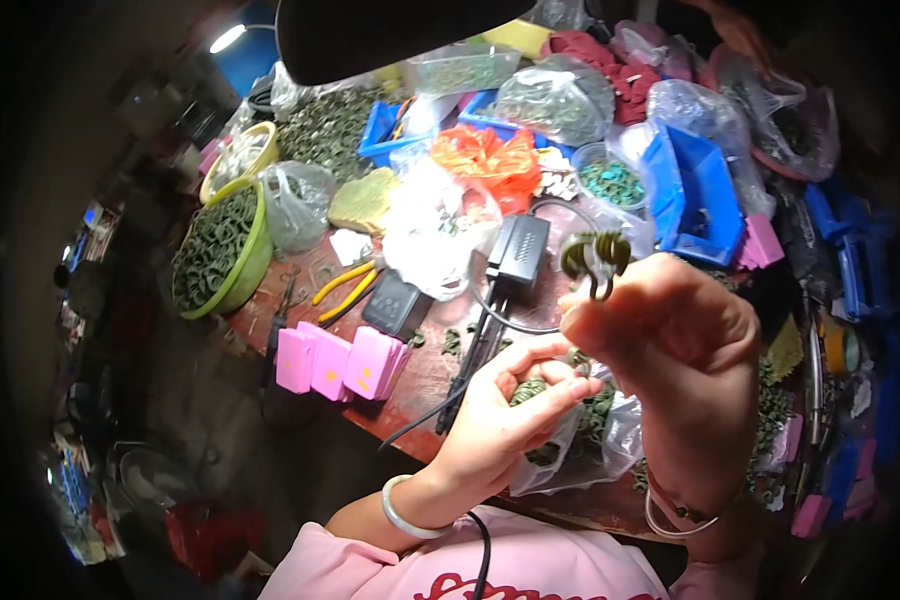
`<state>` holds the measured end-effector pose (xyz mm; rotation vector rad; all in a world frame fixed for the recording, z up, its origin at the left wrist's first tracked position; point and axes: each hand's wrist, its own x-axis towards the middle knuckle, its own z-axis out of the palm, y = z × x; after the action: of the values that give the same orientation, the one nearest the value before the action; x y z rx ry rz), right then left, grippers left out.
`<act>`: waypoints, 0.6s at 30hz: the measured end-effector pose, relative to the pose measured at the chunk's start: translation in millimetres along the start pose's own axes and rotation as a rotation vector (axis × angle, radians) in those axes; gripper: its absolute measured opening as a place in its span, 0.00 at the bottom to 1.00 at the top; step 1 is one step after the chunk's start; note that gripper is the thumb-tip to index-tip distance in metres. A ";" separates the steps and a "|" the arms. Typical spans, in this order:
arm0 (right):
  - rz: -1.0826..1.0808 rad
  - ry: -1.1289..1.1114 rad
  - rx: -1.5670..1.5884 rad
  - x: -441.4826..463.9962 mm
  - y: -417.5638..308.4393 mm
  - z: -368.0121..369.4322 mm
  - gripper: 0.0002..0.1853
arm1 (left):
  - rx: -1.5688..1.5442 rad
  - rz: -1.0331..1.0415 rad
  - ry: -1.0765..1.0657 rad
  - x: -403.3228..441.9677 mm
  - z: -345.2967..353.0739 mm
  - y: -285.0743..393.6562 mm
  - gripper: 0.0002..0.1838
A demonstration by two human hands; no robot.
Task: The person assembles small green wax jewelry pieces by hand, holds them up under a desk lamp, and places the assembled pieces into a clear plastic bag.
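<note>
My right hand (670, 330) is raised close to the camera, thumb and fingers pinched on a small dark olive-green ornament (595, 258) with a ridged, curled, animal-like outline. Its exact kind is unclear. Lower and to the left, my left hand (510, 405) is closed around a few similar small greenish pieces (529, 391), with another between thumb and fingertip. Beneath my hands lies a clear plastic bag (620, 440) holding more of these dark green pieces, partly hidden by my right wrist.
Pink blocks (335, 367), yellow-handled pliers (346, 290) and a black power adapter (397, 303) lie on the red table (410, 405). Behind are a green basin (252, 270) of dark pieces, blue bins (692, 195) and an orange bag (490, 160). A dark lamp-like shape (390, 35) overhangs the top; another person's arm (740, 30) shows behind.
</note>
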<state>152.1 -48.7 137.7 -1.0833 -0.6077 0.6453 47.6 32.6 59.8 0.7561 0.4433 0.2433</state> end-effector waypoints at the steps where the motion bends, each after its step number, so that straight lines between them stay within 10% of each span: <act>1: -0.027 -0.005 0.056 3.9 2.7 4.1 0.06 | -0.004 0.010 -0.001 -0.7 -0.5 -0.1 0.20; 18: 0.055 -0.042 0.055 23.6 -0.3 10.8 0.06 | 0.031 -0.015 0.003 1.0 8.1 6.0 0.19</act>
<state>160.1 -25.0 144.8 -1.0396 -0.5947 0.7304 52.0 32.4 69.0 0.7827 0.4563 0.2241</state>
